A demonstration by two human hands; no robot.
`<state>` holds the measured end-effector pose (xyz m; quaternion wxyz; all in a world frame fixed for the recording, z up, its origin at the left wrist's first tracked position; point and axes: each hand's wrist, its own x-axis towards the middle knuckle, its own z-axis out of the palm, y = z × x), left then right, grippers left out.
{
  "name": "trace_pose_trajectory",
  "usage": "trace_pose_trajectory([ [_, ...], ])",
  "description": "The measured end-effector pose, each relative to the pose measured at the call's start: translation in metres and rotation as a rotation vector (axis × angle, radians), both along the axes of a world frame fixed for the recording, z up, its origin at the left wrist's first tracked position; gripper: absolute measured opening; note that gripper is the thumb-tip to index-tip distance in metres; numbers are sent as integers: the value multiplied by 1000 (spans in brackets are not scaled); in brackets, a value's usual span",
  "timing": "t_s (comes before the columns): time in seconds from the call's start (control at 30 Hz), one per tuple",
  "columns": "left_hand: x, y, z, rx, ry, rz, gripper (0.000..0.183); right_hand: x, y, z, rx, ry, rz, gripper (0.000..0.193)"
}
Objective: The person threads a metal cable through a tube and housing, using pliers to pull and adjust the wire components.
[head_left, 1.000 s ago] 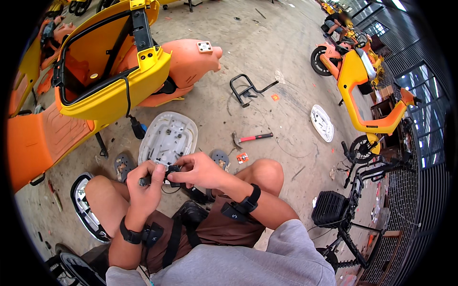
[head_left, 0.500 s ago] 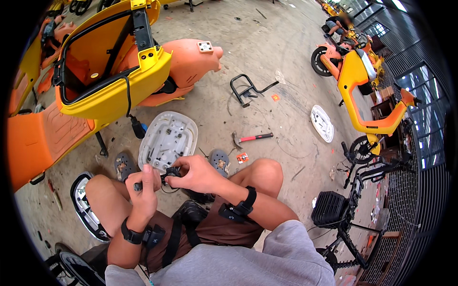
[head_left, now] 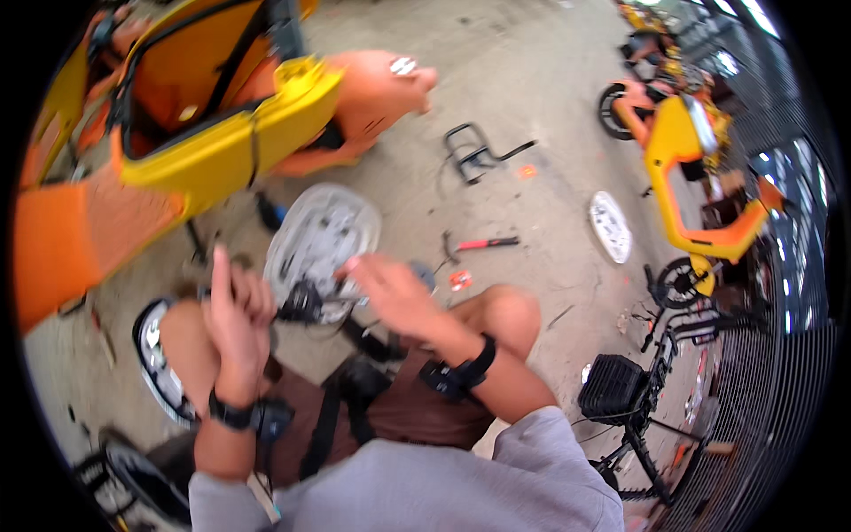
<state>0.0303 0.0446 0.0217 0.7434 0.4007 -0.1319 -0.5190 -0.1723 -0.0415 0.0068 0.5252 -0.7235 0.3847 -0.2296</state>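
Note:
My left hand (head_left: 238, 312) is closed around a dark rod-like piece, with its index finger or thumb pointing up. A bulky black part (head_left: 300, 303) sticks out of that fist toward the right; motion blur hides its exact kind. My right hand (head_left: 392, 291) is open, fingers stretched out, just right of the black part and apart from it. Beyond both hands a white shallow plastic shell (head_left: 359, 213) lies on the floor, with small dark parts in it.
A red-and-black hammer (head_left: 483, 243), a black bent-tube frame (head_left: 470, 152) and another white shell (head_left: 610, 227) lie on the concrete floor. A yellow-orange scooter (head_left: 213, 182) stands at left, another (head_left: 683, 168) at far right. A black basket (head_left: 613, 388) on a bare frame is at right.
My right hand has let go of the black part and moved right, its fingers opening. My left hand has shifted left and slightly up, still around the piece. The whole view has shifted and blurred.

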Motion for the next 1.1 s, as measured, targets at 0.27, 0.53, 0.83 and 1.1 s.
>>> trace_pose_trajectory([
  [0.27, 20, -8, 16, 88, 162, 0, 54, 5, 14, -13, 154, 60, 26, 44],
  [0.53, 30, -8, 6, 90, 288, 2, 54, 6, 16, -2, 342, 35, -30, 46],
  [0.83, 30, -10, 7, 245, 323, 91, 54, 13, 21, -2, 243, 153, -9, 32],
  [1.1, 39, -9, -7, 206, 503, 74, 48, 9, 19, 8, -702, -42, -103, 35],
])
